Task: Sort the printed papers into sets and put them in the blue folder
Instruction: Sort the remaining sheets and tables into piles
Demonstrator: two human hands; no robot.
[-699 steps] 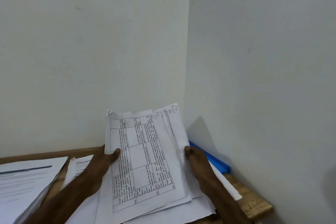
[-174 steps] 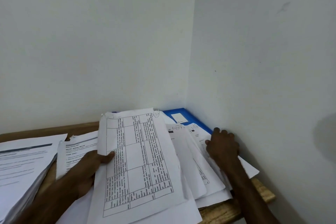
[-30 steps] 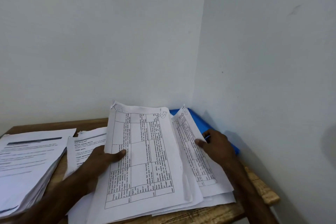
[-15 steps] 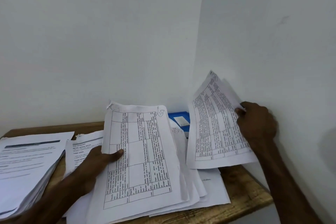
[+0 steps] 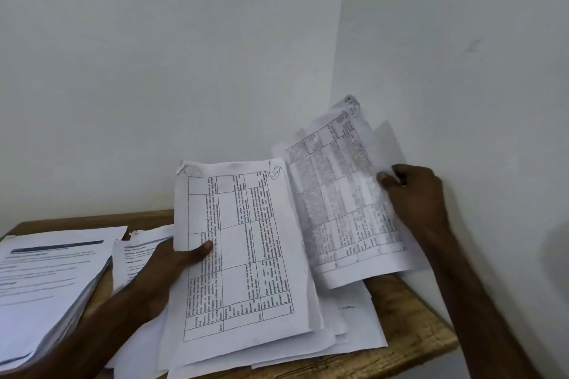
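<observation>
My left hand grips the left edge of a stapled set of table-printed papers, thumb on the top sheet, tilted up above the desk. My right hand pinches the right edge of a second set of table-printed sheets, raised near the right wall beside the first set. More loose white sheets lie on the desk under both sets. The blue folder is hidden behind the raised papers.
A thick stack of printed papers sits at the desk's left. Another printed sheet lies beside it, partly under my left arm. The wooden desk ends at its right edge close to the wall corner.
My right hand lifted a set of sheets off the pile near the folder and brought it up beside the set in my left hand. The raised papers now cover the blue folder.
</observation>
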